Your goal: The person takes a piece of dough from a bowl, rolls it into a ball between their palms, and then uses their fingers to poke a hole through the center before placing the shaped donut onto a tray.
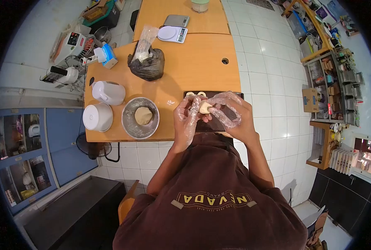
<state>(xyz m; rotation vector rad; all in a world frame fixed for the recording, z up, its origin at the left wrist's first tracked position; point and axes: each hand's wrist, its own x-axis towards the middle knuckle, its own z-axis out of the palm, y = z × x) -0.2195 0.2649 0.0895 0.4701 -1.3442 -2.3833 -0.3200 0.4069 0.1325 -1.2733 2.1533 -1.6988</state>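
Observation:
A small pale piece of dough (204, 108) is held between my two hands above a dark tray (214, 126). My left hand (186, 120), dusted with flour, grips it from the left with curled fingers. From the other side my right hand (234, 116), also floury, pinches the dough between thumb and fingers. A few small pale dough pieces (201, 94) lie at the tray's far edge, partly hidden by my hands. To the left, a metal bowl (129, 123) holds a round ball of dough (143, 116).
Left of the bowl stand a white tub (97, 118) and a white jug (109, 92). Farther back on the wooden table (198, 54) are a black plastic bag (147, 68), a white kitchen scale (172, 34), a grey scale (176, 20) and a blue-and-white carton (109, 56).

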